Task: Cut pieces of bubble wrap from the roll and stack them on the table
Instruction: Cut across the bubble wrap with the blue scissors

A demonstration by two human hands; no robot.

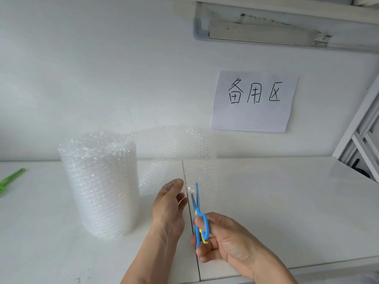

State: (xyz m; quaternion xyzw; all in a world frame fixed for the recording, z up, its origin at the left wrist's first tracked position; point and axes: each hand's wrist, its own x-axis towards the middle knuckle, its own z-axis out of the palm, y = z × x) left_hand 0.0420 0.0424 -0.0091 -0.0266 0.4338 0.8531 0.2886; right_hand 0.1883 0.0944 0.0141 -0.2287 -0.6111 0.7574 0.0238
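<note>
A tall roll of bubble wrap [102, 185] stands upright on the white table [287, 201]. A loose sheet [176, 152] trails from it to the right and hangs upright. My left hand [170, 206] pinches the sheet's lower edge between thumb and fingertips. My right hand [221, 238] grips blue scissors [198, 214] by the handles. Their blades are spread open and point up at the sheet's lower edge, just right of my left fingertips.
A green tool [11, 179] lies at the table's far left edge. A paper sign with handwritten characters [254, 101] hangs on the wall behind. A seam [190, 222] runs down the tabletop between my hands. A white frame [361, 144] stands at the right.
</note>
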